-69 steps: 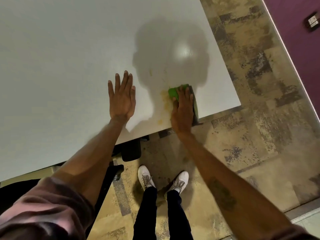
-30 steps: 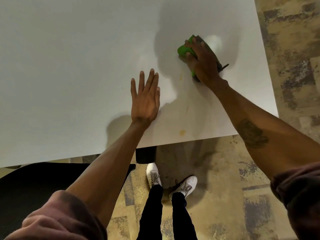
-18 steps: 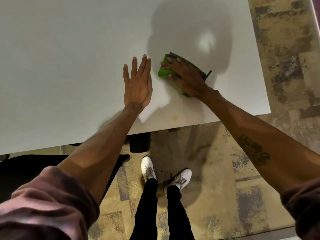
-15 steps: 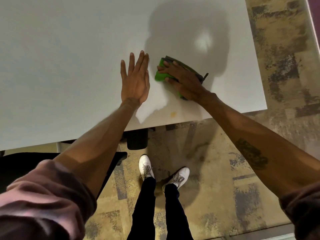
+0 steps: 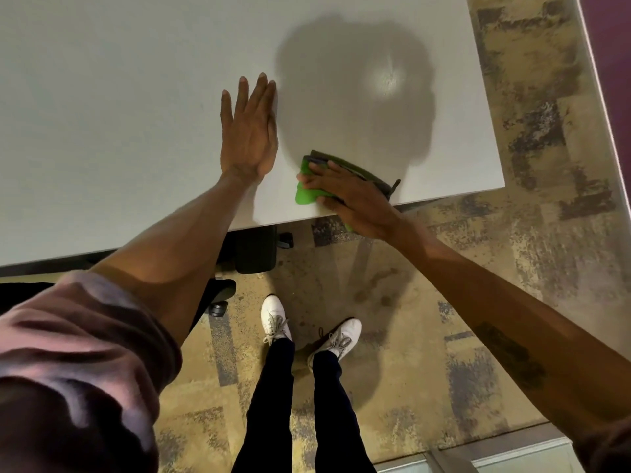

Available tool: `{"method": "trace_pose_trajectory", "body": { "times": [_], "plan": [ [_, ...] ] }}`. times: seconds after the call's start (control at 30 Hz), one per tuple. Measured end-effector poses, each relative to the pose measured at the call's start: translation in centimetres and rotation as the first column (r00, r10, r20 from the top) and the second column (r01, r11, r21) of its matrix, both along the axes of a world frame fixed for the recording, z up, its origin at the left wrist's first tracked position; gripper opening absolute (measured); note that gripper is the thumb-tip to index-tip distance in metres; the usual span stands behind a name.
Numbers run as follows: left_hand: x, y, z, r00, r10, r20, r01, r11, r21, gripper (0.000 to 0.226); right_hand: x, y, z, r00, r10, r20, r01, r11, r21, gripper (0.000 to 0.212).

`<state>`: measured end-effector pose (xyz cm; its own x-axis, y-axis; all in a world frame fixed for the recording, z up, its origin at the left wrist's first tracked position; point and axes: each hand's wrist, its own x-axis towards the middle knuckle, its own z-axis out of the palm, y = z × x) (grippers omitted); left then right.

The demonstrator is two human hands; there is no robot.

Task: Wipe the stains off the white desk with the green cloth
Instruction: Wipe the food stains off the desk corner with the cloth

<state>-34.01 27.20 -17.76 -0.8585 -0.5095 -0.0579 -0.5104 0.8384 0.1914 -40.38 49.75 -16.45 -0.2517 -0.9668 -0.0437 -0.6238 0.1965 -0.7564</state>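
Observation:
The white desk (image 5: pixel 136 97) fills the upper left of the head view. My right hand (image 5: pixel 348 196) presses flat on the green cloth (image 5: pixel 305 196) at the desk's near edge, close to the right corner. The cloth is folded, with a dark underside showing along its far side, and part of it hangs over the edge. My left hand (image 5: pixel 247 131) lies flat on the desk with fingers straight, just left of the cloth and not touching it. No stain shows on the desk around the cloth.
Below the desk edge are patterned beige and grey carpet (image 5: pixel 478 268), my white shoes (image 5: pixel 273 319), a dark block under the desk (image 5: pixel 256 249) and a black chair base (image 5: pixel 218 295). A purple wall (image 5: pixel 611 46) runs along the right.
My right hand has dragged the green cloth from the desk's middle back to the near edge, over the spot where a small yellow stain showed. My left hand stayed flat in place.

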Motion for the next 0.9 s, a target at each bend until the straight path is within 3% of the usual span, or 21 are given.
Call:
{"method": "trace_pose_trajectory", "body": {
  "times": [0.13, 0.37, 0.57, 0.9],
  "plan": [
    [-0.1, 0.1, 0.0, 1.000, 0.005, -0.003, -0.005, 1.000, -0.002, 0.055, 1.2, 1.8, -0.5, 0.999, 0.045, -0.020, -0.045, 0.999, -0.021, 0.036],
    [-0.2, 0.0, 0.0, 1.000, 0.017, -0.017, -0.017, 1.000, -0.001, 0.054, 1.0, 2.4, -1.4, 0.952, 0.211, -0.222, -0.229, 0.972, -0.058, 0.036],
    [-0.2, -0.1, -0.3, 0.999, 0.026, -0.046, -0.026, 1.000, 0.011, 0.053, 0.4, 2.5, -2.2, 0.824, 0.260, -0.504, -0.369, 0.920, -0.129, 0.034],
    [-0.4, 0.0, -0.4, 0.995, 0.049, -0.085, -0.045, 0.998, 0.040, 0.051, 0.7, 2.3, -3.1, 0.565, 0.231, -0.792, -0.392, 0.920, -0.011, 0.041]
  ]
}}
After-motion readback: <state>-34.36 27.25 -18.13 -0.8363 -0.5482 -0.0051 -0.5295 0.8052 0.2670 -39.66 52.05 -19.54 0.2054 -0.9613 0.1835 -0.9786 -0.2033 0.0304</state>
